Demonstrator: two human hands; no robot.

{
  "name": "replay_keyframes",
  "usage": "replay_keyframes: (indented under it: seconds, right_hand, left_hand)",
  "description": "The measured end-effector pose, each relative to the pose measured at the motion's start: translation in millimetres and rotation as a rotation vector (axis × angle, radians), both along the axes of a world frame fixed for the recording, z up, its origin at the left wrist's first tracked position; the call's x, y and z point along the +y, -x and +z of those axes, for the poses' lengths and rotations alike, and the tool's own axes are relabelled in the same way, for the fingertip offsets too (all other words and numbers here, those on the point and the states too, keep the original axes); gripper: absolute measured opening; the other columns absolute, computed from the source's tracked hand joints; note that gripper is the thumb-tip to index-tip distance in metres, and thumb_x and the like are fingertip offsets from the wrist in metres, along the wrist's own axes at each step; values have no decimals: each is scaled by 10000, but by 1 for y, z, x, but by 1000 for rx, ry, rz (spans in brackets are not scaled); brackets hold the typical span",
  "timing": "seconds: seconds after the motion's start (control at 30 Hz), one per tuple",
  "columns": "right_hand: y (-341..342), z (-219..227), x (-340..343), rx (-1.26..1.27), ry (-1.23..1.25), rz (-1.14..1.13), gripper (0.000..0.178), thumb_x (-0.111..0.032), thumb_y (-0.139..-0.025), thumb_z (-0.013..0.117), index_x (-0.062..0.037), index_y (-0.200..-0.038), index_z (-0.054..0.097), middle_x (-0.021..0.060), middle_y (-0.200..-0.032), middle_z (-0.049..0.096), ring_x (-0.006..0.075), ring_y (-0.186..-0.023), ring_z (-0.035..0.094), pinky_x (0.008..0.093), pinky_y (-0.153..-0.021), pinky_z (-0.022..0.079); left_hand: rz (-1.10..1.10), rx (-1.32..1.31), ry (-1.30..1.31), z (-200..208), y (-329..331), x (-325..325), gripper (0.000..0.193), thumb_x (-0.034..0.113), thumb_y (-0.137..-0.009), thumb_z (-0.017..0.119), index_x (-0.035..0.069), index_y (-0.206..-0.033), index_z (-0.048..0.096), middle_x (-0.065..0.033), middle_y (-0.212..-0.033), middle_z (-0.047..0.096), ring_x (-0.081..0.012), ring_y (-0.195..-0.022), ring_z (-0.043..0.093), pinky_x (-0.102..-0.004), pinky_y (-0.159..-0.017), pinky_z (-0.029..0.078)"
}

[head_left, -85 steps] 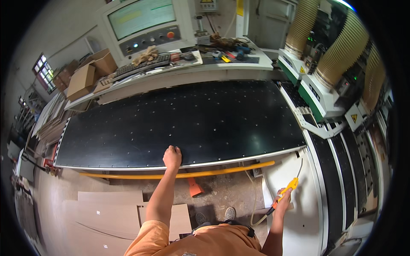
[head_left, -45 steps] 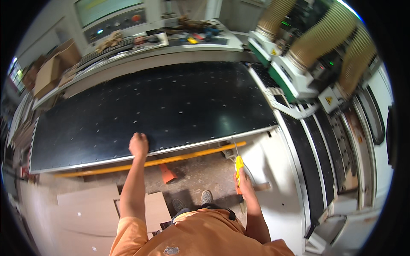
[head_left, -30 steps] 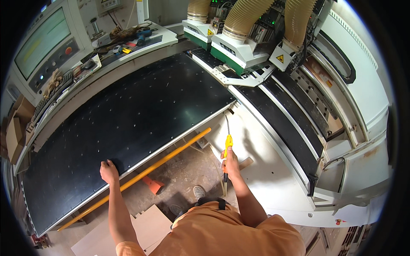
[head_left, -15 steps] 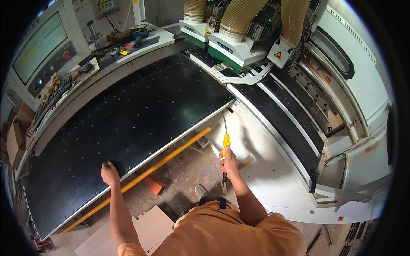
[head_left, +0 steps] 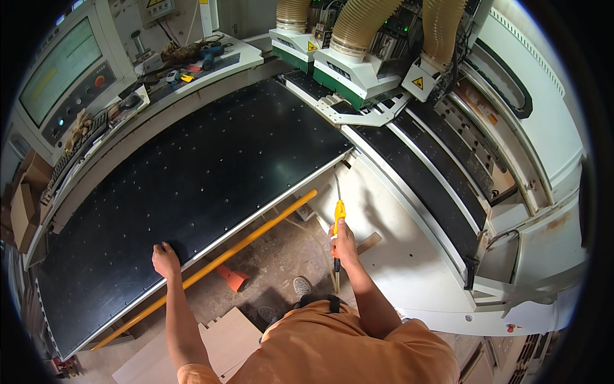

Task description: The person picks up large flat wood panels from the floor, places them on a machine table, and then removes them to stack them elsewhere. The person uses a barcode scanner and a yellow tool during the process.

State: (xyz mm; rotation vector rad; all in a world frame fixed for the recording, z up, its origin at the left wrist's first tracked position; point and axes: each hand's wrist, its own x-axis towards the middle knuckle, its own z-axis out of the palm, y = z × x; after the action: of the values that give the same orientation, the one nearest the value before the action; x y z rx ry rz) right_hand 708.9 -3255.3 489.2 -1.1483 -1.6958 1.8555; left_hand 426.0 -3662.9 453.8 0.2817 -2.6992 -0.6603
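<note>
In my right hand (head_left: 344, 243) is an air blow gun (head_left: 339, 211) with a yellow body and a thin metal nozzle. My fingers wrap round its handle, and the nozzle points forward toward the near corner of the black table. A thin hose (head_left: 337, 281) hangs from the handle's lower end. My left hand (head_left: 166, 259) rests on the black perforated tabletop (head_left: 204, 153), close to its front edge. Its fingers are bent and slightly apart, with no object visible in them; their undersides are hidden.
A long yellow bar (head_left: 246, 241) runs along the table's front. An orange plastic piece (head_left: 233, 279) and pale boards (head_left: 230, 342) lie below on the floor. Machine heads with ribbed hoses (head_left: 361, 29) stand at the far side. A control screen (head_left: 61, 70) is far left, and a white panel (head_left: 409, 256) lies right.
</note>
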Motion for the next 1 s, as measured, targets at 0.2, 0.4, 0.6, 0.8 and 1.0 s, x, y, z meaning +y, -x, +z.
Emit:
replay_keyframes:
  seconds: [0.2, 0.4, 0.6, 0.8, 1.0]
  right_hand:
    - [1, -4, -4, -49, 71, 1, 500, -502, -1032, 327, -64, -892, 522, 18, -699, 501, 102, -384, 433, 272, -347, 325]
    - [-6, 11, -35, -88, 280, 912, 571, -573, -1023, 294, -64, -1012, 551, -5, -743, 528, 57, -438, 433, 210, -375, 345]
    - [-9, 15, -42, -28, 397, 962, 537, -546, -1029, 318, -58, -1005, 542, -12, -768, 531, 59, -444, 436, 205, -393, 363]
    - [-16, -7, 13, 197, 198, -199, 550, -593, -1006, 330, -77, -952, 514, 22, -786, 527, 102, -428, 444, 249, -369, 380]
    - [-61, -18, 44, 337, 145, -590, 552, -646, -969, 376, -104, -970, 478, 38, -797, 534, 132, -437, 437, 297, -373, 386]
  left_hand:
    - [3, -17, 4, 1, -2, 1, 333, 328, -928, 569, 12, -822, 587, -207, -814, 653, -425, -820, 626, -513, -707, 474]
    - [-1, 1, 37, 0, -2, 2, 323, 322, -929, 569, 14, -834, 586, -205, -812, 654, -426, -814, 628, -508, -703, 478]
    - [8, 1, 22, -2, -2, 1, 314, 324, -931, 566, 16, -878, 603, -209, -840, 666, -423, -831, 636, -502, -710, 484]
    - [2, -6, 18, -1, -1, 1, 335, 337, -938, 551, 18, -841, 591, -210, -827, 668, -434, -816, 639, -508, -700, 491]
    - [-21, 0, 24, 0, -3, 1, 332, 335, -936, 552, 19, -842, 594, -210, -833, 671, -430, -824, 643, -508, -702, 495]
